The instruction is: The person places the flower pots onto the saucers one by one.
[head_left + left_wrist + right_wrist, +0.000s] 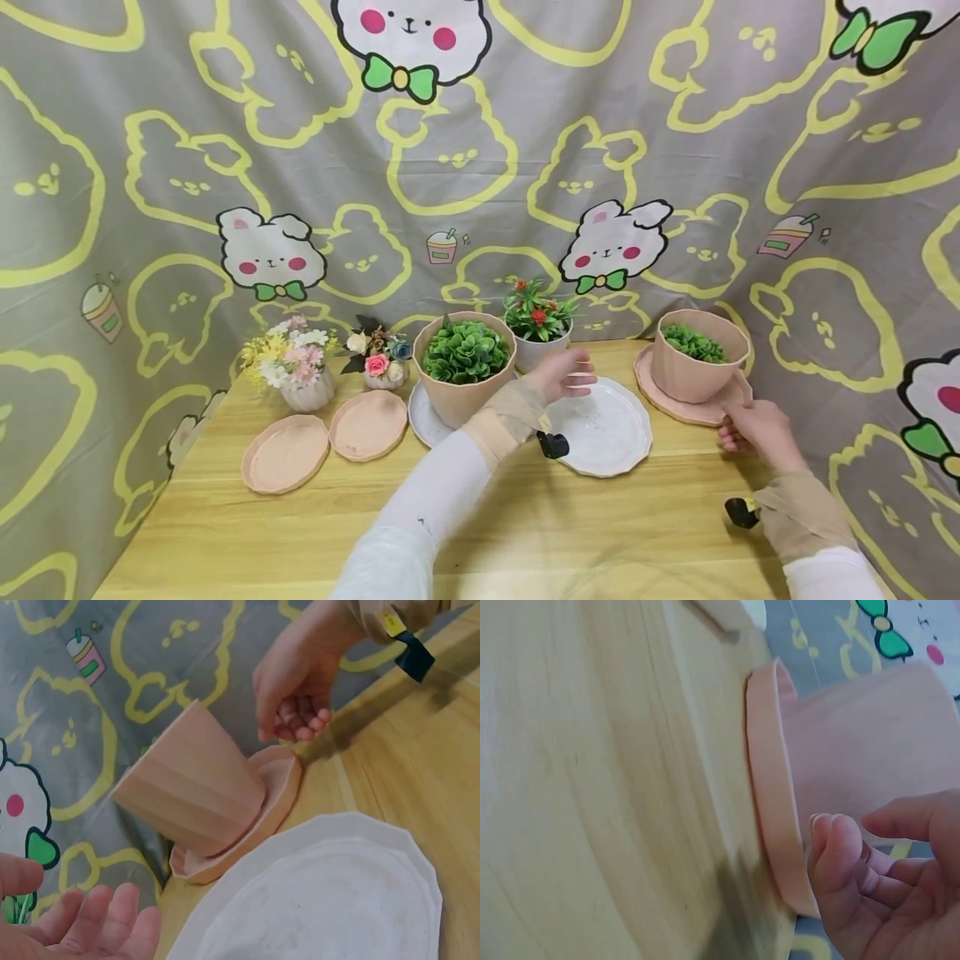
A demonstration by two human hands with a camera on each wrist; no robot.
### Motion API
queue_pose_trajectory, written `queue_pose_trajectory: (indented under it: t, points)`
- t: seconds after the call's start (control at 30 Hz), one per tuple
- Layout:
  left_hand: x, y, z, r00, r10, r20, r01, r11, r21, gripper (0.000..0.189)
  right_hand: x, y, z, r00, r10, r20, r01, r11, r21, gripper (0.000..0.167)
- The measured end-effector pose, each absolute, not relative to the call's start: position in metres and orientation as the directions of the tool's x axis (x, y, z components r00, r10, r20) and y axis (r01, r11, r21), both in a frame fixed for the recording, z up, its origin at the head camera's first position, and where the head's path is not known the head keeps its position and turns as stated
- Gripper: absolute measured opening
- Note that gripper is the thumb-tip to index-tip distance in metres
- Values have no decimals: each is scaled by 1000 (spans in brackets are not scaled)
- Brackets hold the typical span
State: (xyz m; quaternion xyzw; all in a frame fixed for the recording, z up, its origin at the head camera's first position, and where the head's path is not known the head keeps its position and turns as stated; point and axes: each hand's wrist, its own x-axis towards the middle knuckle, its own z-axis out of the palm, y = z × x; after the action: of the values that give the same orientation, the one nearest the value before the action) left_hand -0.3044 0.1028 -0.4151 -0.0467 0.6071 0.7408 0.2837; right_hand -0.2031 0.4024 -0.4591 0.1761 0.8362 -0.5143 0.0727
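A pink pot point(693, 367) with green foliage stands on a pink saucer point(652, 396) at the back right. My right hand point(761, 429) is at this saucer's near right rim, its fingers loosely bent with nothing between thumb and forefinger in the right wrist view. My left hand point(561, 375) hovers above the far left rim of a bare white saucer point(607, 433), fingers extended and holding nothing. Left of that hand, another pink pot point(450, 402) with leafy green foliage point(465, 352) sits on a second white saucer point(422, 412), partly hidden behind my left forearm.
Behind my left hand is a white pot point(532, 354) with red flowers. Two bare pink saucers point(285, 454) lie at the left, before a white pot point(309, 392) of pastel flowers and a small rose pot point(385, 375). A patterned curtain point(480, 167) borders the wooden table point(525, 533).
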Motion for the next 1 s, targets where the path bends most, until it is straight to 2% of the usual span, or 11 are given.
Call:
queue_pose_trajectory:
  t: [0.3,0.43,0.63,1.0]
  points:
    - [-307,95,-419,-859,296,-418,-470,-130,873,41,-206,381,-458,-941,169,-294,339,462,-820,43]
    - [-308,91,-420,-860,285,-423,-483,-184,856,47,-207,371,-460,-949,127,-290,315,459,-831,41]
    - [-313,87,-424,-861,267,-433,-494,-237,836,49,-209,351,-461,-950,116,-289,311,426,-850,37]
    - [-316,82,-424,-867,229,-442,-493,-268,828,54,-209,325,-469,-954,100,-282,294,477,-828,35]
